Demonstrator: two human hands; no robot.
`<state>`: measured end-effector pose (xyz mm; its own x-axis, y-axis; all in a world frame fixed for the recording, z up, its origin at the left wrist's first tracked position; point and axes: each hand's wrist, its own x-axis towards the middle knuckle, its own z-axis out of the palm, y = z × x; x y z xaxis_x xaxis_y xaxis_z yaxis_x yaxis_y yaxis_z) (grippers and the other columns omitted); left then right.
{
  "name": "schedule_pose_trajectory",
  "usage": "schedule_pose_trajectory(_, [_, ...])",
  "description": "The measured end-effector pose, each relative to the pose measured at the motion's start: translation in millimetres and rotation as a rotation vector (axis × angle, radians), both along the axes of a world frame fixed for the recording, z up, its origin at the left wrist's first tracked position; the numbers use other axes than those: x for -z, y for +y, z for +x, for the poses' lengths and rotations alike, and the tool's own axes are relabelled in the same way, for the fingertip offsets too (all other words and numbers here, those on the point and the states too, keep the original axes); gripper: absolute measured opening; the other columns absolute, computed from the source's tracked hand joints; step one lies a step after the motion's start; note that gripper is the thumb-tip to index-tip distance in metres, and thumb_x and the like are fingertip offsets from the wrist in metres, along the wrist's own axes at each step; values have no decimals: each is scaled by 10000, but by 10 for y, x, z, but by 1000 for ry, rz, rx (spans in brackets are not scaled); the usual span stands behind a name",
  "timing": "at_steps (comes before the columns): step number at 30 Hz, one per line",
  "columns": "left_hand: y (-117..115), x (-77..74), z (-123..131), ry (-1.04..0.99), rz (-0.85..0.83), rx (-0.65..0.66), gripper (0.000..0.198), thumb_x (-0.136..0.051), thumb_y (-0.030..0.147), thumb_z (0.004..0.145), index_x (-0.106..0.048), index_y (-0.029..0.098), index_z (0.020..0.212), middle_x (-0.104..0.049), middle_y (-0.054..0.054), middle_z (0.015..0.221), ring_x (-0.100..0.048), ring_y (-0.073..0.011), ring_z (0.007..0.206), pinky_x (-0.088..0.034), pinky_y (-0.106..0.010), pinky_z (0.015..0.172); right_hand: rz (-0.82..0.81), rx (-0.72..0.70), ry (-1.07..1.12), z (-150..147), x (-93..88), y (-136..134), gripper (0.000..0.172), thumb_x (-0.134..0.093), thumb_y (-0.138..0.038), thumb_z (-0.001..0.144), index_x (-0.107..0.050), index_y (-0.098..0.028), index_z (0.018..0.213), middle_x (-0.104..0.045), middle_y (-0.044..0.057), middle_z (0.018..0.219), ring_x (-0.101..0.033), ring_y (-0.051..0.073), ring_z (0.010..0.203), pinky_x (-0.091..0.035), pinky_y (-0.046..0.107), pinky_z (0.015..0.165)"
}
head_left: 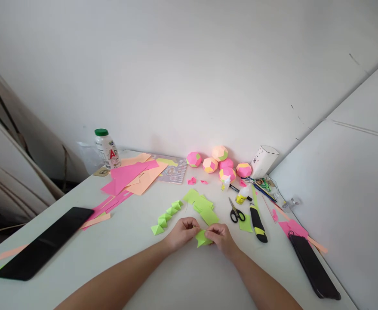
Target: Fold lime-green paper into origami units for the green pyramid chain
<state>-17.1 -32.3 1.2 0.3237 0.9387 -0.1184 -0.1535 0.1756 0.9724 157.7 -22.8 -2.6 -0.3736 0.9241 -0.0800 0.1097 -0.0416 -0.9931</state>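
Observation:
A folded piece of light green paper (203,238) is held between both hands near the table's front middle. My left hand (185,232) pinches its left edge, with the fingers closed. My right hand (219,237) grips its right side, fingers also closed. Just beyond the hands lie flat green paper pieces (208,214), partly overlapping. To the left of them, a slanting row of folded green paper units (166,217) stands on the table. Black-handled scissors (237,214) rest to the right, beside a black and yellow cutter (258,224).
Pink and orange sheets (127,176) and a white bottle with a green lid (107,148) stand back left. A black tablet (43,243) lies left, a dark phone (314,266) right. Multicoloured paper balls (226,163) and glue bottles (242,196) sit near the wall.

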Motion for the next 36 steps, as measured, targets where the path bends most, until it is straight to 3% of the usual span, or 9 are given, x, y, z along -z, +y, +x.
schedule_pose_trajectory(8, [9,5,-8,-59,-24,-135,198,-622,281,629,-473,161,575,-404,76,449,-293,-50,407,-199,-198,424,-28,55,26,-26,-22,-2,193,-596,-256,662,-559,-144,510,-434,-42,413,-409,98,397,-355,214,384])
schedule_pose_trajectory(16, [2,63,-96,-127,-34,-231,231,-617,317,654,-459,164,583,-447,62,470,-311,-51,403,-210,-194,426,15,105,-3,-105,-27,-2,214,-576,-254,670,-528,-152,488,-389,-44,423,-396,99,404,-355,217,387])
schedule_pose_trajectory(23, [5,44,-83,-215,-19,-239,260,-569,401,744,-435,180,717,-506,48,543,-337,-50,386,-244,-198,421,86,97,-31,-114,18,6,239,-570,-291,709,-549,-156,513,-398,-35,436,-406,104,414,-366,220,401])
schedule_pose_trajectory(27, [-2,35,-62,-178,6,-198,328,-629,433,703,-462,180,831,-460,73,528,-356,-55,396,-264,-193,410,94,59,-40,-106,-2,-8,246,-574,-310,731,-568,-153,543,-407,-32,452,-418,106,427,-388,222,413])
schedule_pose_trajectory(32, [-7,30,-29,-104,43,-197,337,-660,432,679,-508,168,824,-393,87,537,-299,-40,413,-221,-186,410,89,54,-30,-86,-37,-31,219,-582,-289,730,-576,-154,557,-416,-34,462,-445,112,444,-406,222,429])
schedule_pose_trajectory(36, [2,26,-10,-56,36,-166,350,-656,465,667,-501,160,739,-428,70,557,-293,-39,426,-205,-190,414,83,49,-28,-69,-53,-42,208,-579,-286,726,-594,-150,570,-446,-29,472,-469,113,445,-407,219,435])
